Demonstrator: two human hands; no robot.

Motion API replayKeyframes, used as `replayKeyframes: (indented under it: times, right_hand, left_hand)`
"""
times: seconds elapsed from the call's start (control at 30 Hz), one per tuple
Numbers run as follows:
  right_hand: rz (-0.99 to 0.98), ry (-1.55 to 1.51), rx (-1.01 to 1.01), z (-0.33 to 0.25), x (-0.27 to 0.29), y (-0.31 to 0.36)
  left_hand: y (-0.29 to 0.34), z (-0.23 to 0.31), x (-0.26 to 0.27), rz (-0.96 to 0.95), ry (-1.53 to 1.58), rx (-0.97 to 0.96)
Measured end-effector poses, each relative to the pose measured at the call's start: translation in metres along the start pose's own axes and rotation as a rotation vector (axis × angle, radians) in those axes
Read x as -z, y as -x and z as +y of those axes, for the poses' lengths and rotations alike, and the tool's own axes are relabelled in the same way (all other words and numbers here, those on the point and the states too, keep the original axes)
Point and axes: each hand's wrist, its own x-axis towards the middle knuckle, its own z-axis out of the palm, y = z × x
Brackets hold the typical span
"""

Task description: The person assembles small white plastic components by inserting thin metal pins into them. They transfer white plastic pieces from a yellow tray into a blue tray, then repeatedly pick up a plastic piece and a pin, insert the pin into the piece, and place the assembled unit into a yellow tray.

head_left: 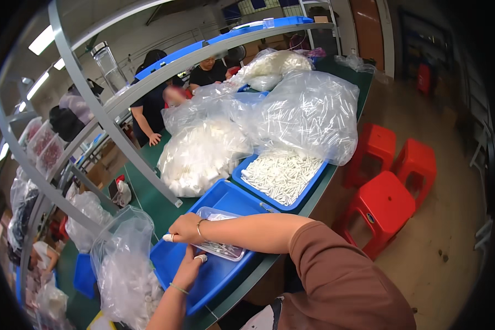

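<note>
Both my hands meet over the left part of a blue tray on the green table. My right hand comes across from the right, its fingers curled in a pinch, with a white cover on a fingertip. Just below it, my left hand is closed with the thumb raised, also white-covered. Anything between their fingers is too small or hidden to make out. Beside them, a clear plastic box with small slender pieces sits in the tray, partly behind my right forearm.
Another blue tray holds many small white tubes. Big clear bags of white parts stand behind it, and a bag lies left. A grey shelf frame rises over the table. Red stools stand right. People work across the table.
</note>
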Motion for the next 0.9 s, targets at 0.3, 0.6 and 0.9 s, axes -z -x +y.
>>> replayKeyframes:
  times: [0.3, 0.6, 0.9]
  right_hand:
    - [0.127, -0.203, -0.012, 0.007, 0.008, -0.010]
    - [0.166, -0.497, 0.079, -0.004, 0.012, -0.013]
    - [0.330, -0.822, -0.022, -0.005, 0.044, -0.007]
  left_hand:
    - [-0.010, -0.017, 0.008, 0.043, 0.384, 0.113]
    - [-0.004, 0.014, -0.007, 0.217, 0.198, 0.171]
    - [-0.005, 0.010, -0.003, 0.179, 0.395, 0.237]
